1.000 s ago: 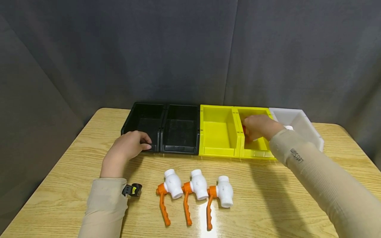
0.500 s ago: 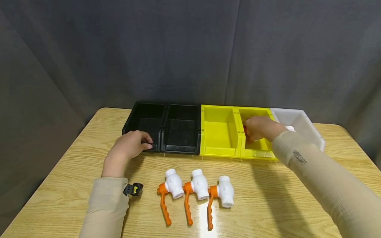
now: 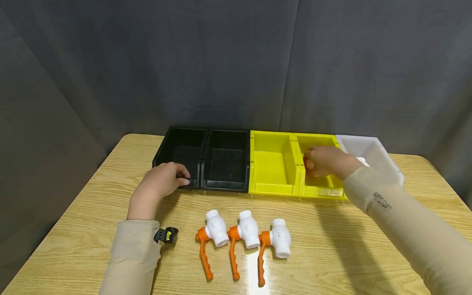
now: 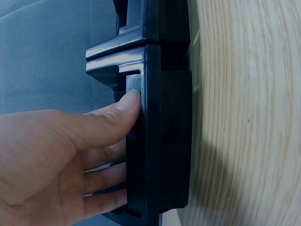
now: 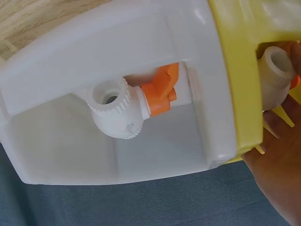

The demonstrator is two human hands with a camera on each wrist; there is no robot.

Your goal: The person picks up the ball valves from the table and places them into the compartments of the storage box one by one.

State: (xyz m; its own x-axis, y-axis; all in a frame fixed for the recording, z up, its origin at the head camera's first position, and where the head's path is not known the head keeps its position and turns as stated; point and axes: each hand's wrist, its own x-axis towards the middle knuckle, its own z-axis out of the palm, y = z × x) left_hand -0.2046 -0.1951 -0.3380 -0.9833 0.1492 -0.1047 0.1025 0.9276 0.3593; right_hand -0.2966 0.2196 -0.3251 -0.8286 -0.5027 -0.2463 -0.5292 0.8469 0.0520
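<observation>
My left hand (image 3: 157, 182) pinches the front lip of the leftmost black bin (image 4: 151, 141), the thumb on the lip and the fingers inside. My right hand (image 3: 326, 160) reaches down into the right yellow bin (image 3: 326, 191). Its fingers curl about a white ball valve (image 5: 275, 82), whose orange handle is mostly hidden by the hand. Three more ball valves lie in a row on the table: a left one (image 3: 216, 230), a middle one (image 3: 248, 232) and a right one (image 3: 281, 240), orange handles toward me.
In the white bin (image 5: 94, 56) at the right end lies another ball valve (image 5: 117, 113). The second black bin (image 3: 226, 166) and the left yellow bin (image 3: 273, 168) stand between my hands. A dark grey curtain (image 3: 221, 65) hangs behind the wooden table (image 3: 96, 196).
My right hand has shifted slightly right and toward me within the right yellow bin. The left hand keeps its grip on the black bin's lip; the valves on the table have not moved.
</observation>
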